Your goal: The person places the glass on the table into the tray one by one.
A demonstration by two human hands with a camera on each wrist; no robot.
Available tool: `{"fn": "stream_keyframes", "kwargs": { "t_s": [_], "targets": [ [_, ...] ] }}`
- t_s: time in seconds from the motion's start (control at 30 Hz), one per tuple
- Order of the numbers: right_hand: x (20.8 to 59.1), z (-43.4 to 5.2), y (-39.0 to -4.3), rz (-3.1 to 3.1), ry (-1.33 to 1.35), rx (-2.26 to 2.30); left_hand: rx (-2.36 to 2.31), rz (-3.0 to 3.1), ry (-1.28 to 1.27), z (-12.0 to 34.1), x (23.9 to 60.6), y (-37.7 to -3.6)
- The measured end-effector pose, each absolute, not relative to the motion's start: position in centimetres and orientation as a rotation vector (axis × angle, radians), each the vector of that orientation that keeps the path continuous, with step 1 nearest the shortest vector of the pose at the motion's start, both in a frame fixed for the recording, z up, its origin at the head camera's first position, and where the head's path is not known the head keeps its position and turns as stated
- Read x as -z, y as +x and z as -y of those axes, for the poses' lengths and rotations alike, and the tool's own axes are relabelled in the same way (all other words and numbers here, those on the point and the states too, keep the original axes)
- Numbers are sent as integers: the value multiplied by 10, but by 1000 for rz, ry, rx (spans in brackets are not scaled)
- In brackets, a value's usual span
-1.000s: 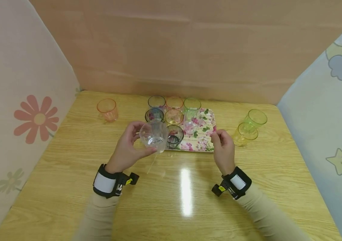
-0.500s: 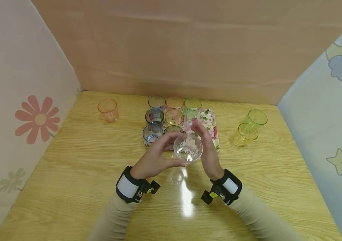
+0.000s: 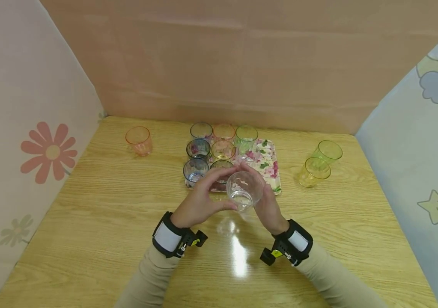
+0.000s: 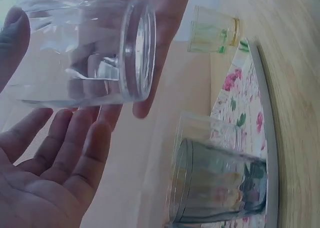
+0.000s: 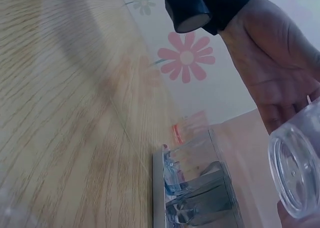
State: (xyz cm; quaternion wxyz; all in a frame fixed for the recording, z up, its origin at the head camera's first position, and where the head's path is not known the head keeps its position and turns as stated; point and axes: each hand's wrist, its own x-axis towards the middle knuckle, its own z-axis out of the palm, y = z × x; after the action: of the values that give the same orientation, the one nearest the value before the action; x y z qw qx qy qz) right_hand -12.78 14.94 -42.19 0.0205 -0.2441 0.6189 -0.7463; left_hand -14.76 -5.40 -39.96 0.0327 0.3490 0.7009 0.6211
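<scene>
A clear plastic cup hangs tilted above the table, just in front of a floral tray. My left hand holds it from the left, thumb below and fingers over its side. From the right, my right hand cups it with fingers curled behind. In the left wrist view the clear cup lies sideways between my left hand and the fingers of the right. The right wrist view catches the cup's base at the right edge.
Several blue, orange, yellow, green and clear cups stand in rows on the tray's left and middle part. An orange cup stands alone at the back left. Two yellow-green cups stand at the right. Screens wall off three sides of the wooden table.
The left hand carried the clear cup from the tray's left front to the right. The right hand came in from the tray's right edge and closed on the cup's other side.
</scene>
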Motion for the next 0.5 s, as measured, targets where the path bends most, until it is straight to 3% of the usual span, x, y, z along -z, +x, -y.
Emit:
{"fn": "stream_keyframes", "kwargs": {
  "t_s": [0.27, 0.5],
  "targets": [
    [427, -151, -126, -1865, -974, 2280, -2003, -2149, 973, 64, 401, -151],
    [431, -157, -121, -1987, -962, 2249, -1982, -2123, 905, 68, 403, -152]
  ]
}}
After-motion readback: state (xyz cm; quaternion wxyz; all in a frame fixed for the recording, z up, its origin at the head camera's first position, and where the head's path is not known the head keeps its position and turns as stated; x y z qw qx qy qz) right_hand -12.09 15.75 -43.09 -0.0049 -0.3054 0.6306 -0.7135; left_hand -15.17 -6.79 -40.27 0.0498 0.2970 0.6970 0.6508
